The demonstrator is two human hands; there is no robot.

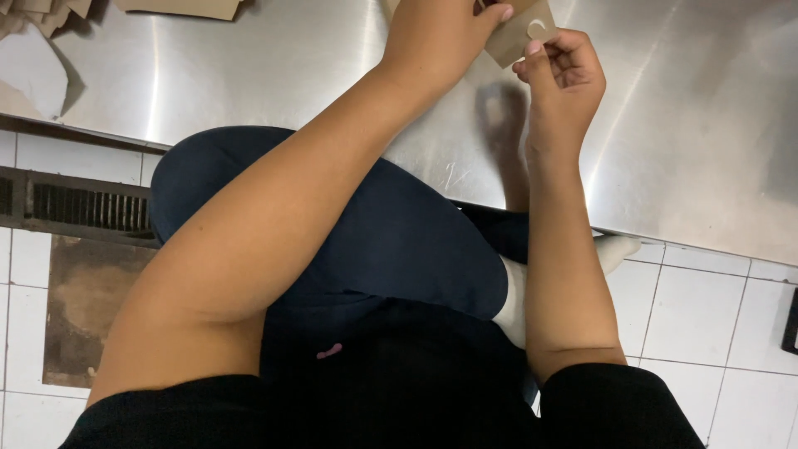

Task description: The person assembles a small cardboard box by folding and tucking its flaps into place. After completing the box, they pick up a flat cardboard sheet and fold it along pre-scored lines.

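A small brown cardboard tag (522,35) with a curved cut-out near its top sits at the upper edge of the head view, above a shiny steel table (690,125). My left hand (440,33) grips the tag's left side, thumb on top. My right hand (561,71) pinches its lower right corner between thumb and fingers. Part of the tag is hidden behind my left hand and cut off by the frame's top.
More brown card pieces (179,8) and crumpled paper (33,62) lie at the table's far left. Below the table edge are my crossed legs in dark trousers (391,241), a white sock (515,299), white floor tiles (706,316) and a floor drain grate (83,208).
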